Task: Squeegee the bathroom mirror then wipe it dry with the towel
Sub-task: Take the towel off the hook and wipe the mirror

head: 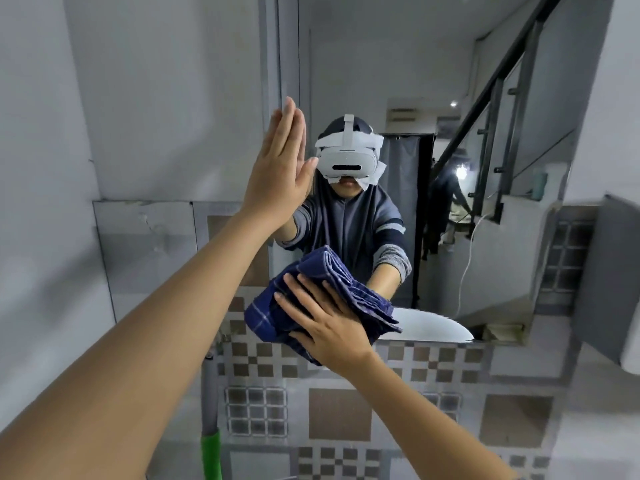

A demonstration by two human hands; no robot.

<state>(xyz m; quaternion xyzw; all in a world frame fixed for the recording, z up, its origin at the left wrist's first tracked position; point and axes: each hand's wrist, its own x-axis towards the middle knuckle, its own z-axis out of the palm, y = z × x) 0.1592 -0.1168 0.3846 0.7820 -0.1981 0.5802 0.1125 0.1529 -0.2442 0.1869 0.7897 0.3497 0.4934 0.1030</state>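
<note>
Flat and spread, the right hand (325,323) presses the bunched blue towel (322,299) against the mirror (450,81) near its bottom edge, drying there; the left hand (277,168), fingers together, rests higher on the glass, probably for balance

towel (311,299) on mirror (450,81), above tiles (339,414)

towel (311,299) partly hidden under right hand (325,327); green pole (211,455) cut off below.
</note>
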